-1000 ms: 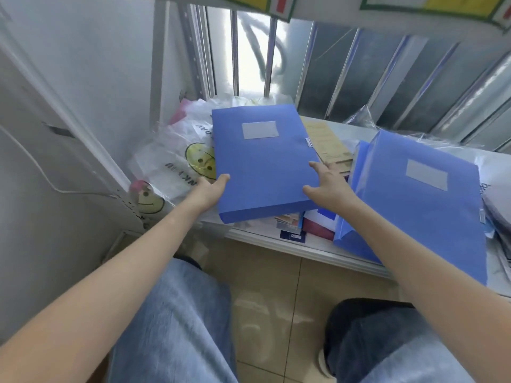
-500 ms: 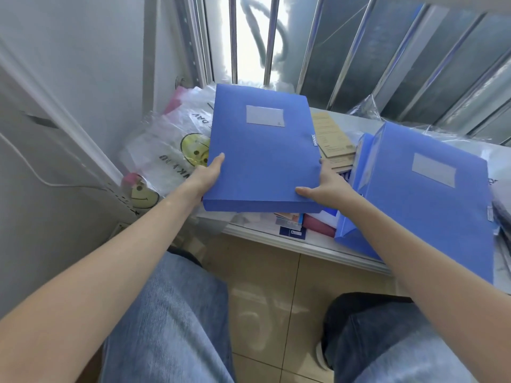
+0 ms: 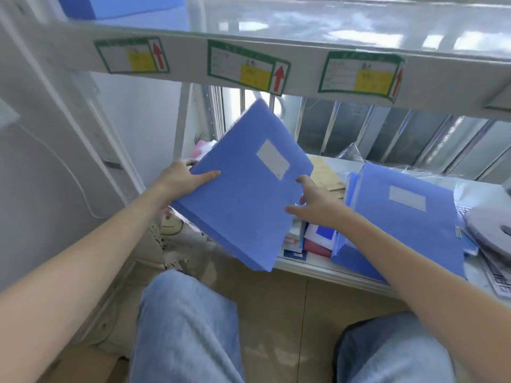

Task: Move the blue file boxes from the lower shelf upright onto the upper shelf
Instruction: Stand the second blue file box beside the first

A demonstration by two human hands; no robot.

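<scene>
A blue file box (image 3: 243, 194) with a pale label is lifted off the lower shelf (image 3: 326, 270) and tilted, its far corner pointing up toward the upper shelf (image 3: 276, 31). My left hand (image 3: 184, 179) grips its left edge, thumb on the cover. My right hand (image 3: 318, 204) holds its right edge with fingers spread. A second blue file box (image 3: 406, 219) lies flat on the lower shelf to the right. Another blue box (image 3: 116, 5) stands on the upper shelf at the far left, mostly cut off.
The upper shelf's front rail carries green-framed labels (image 3: 247, 66) with red arrows. Papers, a brown envelope (image 3: 326, 175), smiley-printed plastic bags (image 3: 171, 228) and a grey disc (image 3: 489, 230) crowd the lower shelf. A white wall is at left. My knees are below.
The held box has been lifted off the shelf and rotated, its far end tipped up and right. The view has tilted upward, bringing the upper shelf into sight.
</scene>
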